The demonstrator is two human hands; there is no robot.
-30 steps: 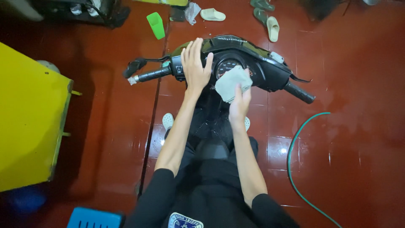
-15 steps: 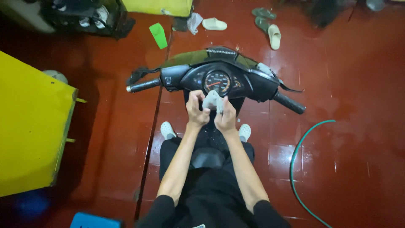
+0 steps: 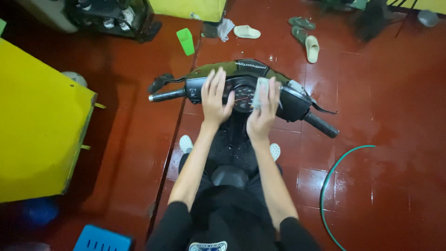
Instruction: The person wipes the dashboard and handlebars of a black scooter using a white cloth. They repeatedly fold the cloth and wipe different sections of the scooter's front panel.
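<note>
Left hand (image 3: pixel 216 98) flat, fingers spread on the scooter dashboard (image 3: pixel 241 90); right hand (image 3: pixel 262 116) fingers pressing a pale cloth (image 3: pixel 261 90) beside the gauge

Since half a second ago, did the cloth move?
Yes. The cloth went up from below the speedometer to its right side, under the right hand.

1. The scooter dashboard (image 3: pixel 241 76) looks like shiny black plastic.
2. The rag (image 3: pixel 261 89) under my right hand (image 3: pixel 262 116) is soft, pale cloth.
3. The floor (image 3: pixel 385 121) is smooth red tile, wet and glossy.
4. The handlebar ends (image 3: pixel 166 95) look like dull black rubber.
5. The hose (image 3: pixel 346 160) is smooth green plastic.
</note>
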